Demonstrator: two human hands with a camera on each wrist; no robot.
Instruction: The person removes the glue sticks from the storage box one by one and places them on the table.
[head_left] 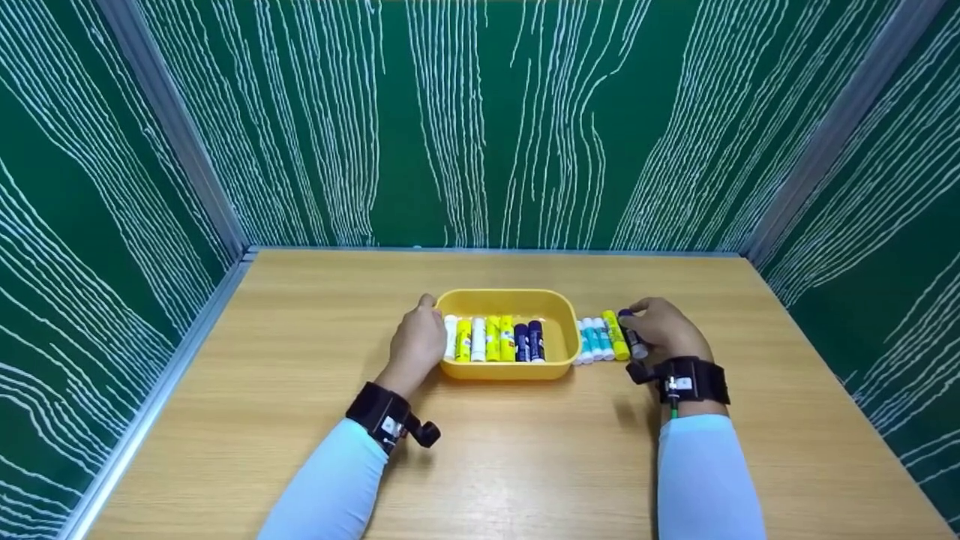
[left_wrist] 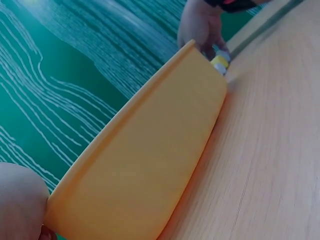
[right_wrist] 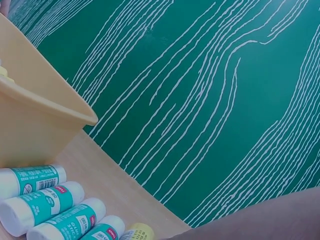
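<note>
My left hand (head_left: 417, 341) grips the left end of a yellow plastic bin (head_left: 510, 371), its thumb at the rim; the left wrist view shows the hand (left_wrist: 20, 202) at that corner. Inside the bin, white, yellow (head_left: 493, 339) and dark purple (head_left: 536, 341) glue sticks lie side by side towards the left. To the right of the bin, a row of white-and-teal glue sticks (right_wrist: 42, 205) lies on the table, then a yellow glue stick (head_left: 616, 336). At the row's right end, my right hand (head_left: 670, 330) pinches the top of a dark glue stick (head_left: 637, 345).
The wooden table (head_left: 510, 457) is bounded by green panels (head_left: 517, 150) with wavy white lines at the back and sides. Grey metal posts (head_left: 176, 127) stand at the back corners. The bin stands between the left hand and the loose row.
</note>
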